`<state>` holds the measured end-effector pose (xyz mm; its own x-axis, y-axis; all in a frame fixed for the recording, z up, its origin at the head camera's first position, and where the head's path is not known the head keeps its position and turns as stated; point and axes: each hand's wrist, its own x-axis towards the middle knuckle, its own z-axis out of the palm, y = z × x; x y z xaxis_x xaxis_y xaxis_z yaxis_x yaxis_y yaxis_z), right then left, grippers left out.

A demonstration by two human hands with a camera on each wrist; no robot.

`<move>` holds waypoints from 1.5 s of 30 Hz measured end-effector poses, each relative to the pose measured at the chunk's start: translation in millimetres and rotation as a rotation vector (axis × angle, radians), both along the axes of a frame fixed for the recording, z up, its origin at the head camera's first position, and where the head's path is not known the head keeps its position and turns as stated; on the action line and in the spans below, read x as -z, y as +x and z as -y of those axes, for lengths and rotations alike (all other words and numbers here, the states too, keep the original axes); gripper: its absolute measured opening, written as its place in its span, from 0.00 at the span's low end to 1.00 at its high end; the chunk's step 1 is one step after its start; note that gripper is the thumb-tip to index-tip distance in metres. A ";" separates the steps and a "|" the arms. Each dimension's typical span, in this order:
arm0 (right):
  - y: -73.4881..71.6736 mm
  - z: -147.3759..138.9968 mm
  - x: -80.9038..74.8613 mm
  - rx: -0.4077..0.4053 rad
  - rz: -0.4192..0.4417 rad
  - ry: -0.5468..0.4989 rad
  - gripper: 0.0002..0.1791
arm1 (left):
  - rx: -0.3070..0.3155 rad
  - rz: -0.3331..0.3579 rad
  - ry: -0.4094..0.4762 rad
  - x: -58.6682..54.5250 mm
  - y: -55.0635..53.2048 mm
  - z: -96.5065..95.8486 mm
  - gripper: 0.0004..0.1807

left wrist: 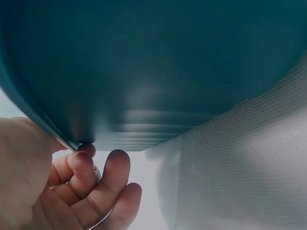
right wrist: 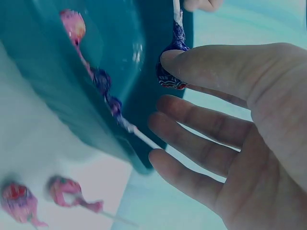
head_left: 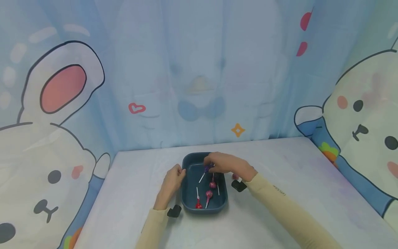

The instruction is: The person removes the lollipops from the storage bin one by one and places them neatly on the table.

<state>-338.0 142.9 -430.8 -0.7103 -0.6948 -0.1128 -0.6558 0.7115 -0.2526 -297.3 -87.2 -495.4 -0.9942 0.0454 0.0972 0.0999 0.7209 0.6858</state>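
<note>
Head view: I see the right hand pinching a purple lollipop over the tub, the left hand pinching its rim.

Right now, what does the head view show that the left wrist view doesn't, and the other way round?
Only the head view shows the right hand, the lollipops and the cartoon-printed curtain. Only the left wrist view shows the ridges along the tray. Both show the tray and the left hand gripping it.

The right hand pinches a purple lollipop over the tray.
</note>
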 end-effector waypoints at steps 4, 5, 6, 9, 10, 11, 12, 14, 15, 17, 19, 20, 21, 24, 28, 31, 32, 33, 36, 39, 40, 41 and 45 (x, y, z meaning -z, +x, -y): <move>-2.6 -10.2 -5.5 0.021 -0.003 -0.019 0.16 | -0.002 -0.009 -0.005 0.2 -0.5 -0.1 0.11; -2.8 -13.0 -6.5 0.036 0.000 -0.022 0.16 | -0.002 -0.011 -0.006 0.1 -0.8 -0.1 0.11; -2.7 -15.7 -7.8 0.056 0.012 -0.027 0.16 | 0.000 -0.015 -0.006 0.1 -1.0 -0.2 0.11; -2.1 -23.8 -11.4 0.106 0.045 -0.046 0.17 | 0.005 -0.026 -0.011 0.4 -1.9 -0.5 0.11; -2.1 -26.6 -12.5 0.113 0.051 -0.056 0.17 | 0.006 -0.028 -0.012 0.5 -2.0 -0.6 0.11; -1.7 -29.3 -13.9 0.118 0.057 -0.069 0.18 | 0.006 -0.028 -0.014 0.6 -2.1 -0.8 0.11; -1.6 -32.1 -14.9 0.116 0.061 -0.079 0.18 | 0.006 -0.027 -0.014 0.7 -2.1 -0.9 0.11; -2.1 -38.0 -16.1 0.101 0.047 -0.091 0.17 | 0.002 -0.024 -0.012 0.7 -1.8 -1.2 0.11; -2.5 -41.1 -16.5 0.095 0.046 -0.100 0.17 | 0.001 -0.022 -0.011 0.7 -1.6 -1.3 0.11; -3.3 -47.3 -16.7 0.092 0.055 -0.121 0.17 | -0.001 -0.018 -0.008 0.9 -1.1 -1.2 0.11; -4.5 -54.0 -16.4 0.099 0.055 -0.127 0.16 | 0.002 -0.014 -0.007 1.5 -0.6 -1.0 0.11; -5.2 -57.3 -16.1 0.101 0.054 -0.129 0.16 | 0.003 -0.011 -0.007 1.8 -0.4 -0.8 0.11; -5.7 -60.5 -16.2 0.110 0.057 -0.133 0.16 | 0.002 -0.008 -0.008 2.1 -0.3 -0.6 0.11; -7.5 -69.9 -15.6 0.130 0.050 -0.128 0.15 | 0.000 -0.006 -0.009 2.6 0.3 -0.3 0.11; -9.3 -83.1 -13.5 0.150 0.044 -0.130 0.15 | 0.003 -0.020 -0.010 2.4 0.6 -0.4 0.11; -10.4 -93.3 -10.5 0.168 0.054 -0.137 0.15 | 0.010 -0.027 -0.013 2.4 0.3 -0.5 0.12; -11.4 -96.2 -9.0 0.183 0.062 -0.139 0.15 | 0.012 -0.028 -0.011 2.4 0.4 -0.6 0.12; -12.3 -98.8 -7.7 0.195 0.070 -0.139 0.15 | 0.013 -0.028 -0.010 2.5 0.4 -0.5 0.12; -14.2 -106.2 -3.6 0.225 0.085 -0.129 0.15 | 0.010 -0.020 -0.006 2.7 1.0 -0.4 0.12; -14.7 -111.7 0.1 0.250 0.093 -0.123 0.14 | 0.012 -0.016 -0.002 2.7 1.4 -0.3 0.11; -14.6 -113.5 1.3 0.253 0.093 -0.121 0.14 | 0.012 -0.016 0.000 2.6 1.4 -0.3 0.11; -14.4 -115.1 2.3 0.260 0.096 -0.124 0.14 | 0.012 -0.017 0.001 2.4 1.3 -0.3 0.12; -14.7 -121.8 7.1 0.289 0.102 -0.122 0.14 | 0.015 -0.025 0.001 1.7 0.3 -0.9 0.12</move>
<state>-352.6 264.7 -437.9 -0.8695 -0.4785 -0.1222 -0.3976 0.8250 -0.4015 -297.0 -86.4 -497.1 -0.9907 0.0598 0.1219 0.1275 0.7183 0.6840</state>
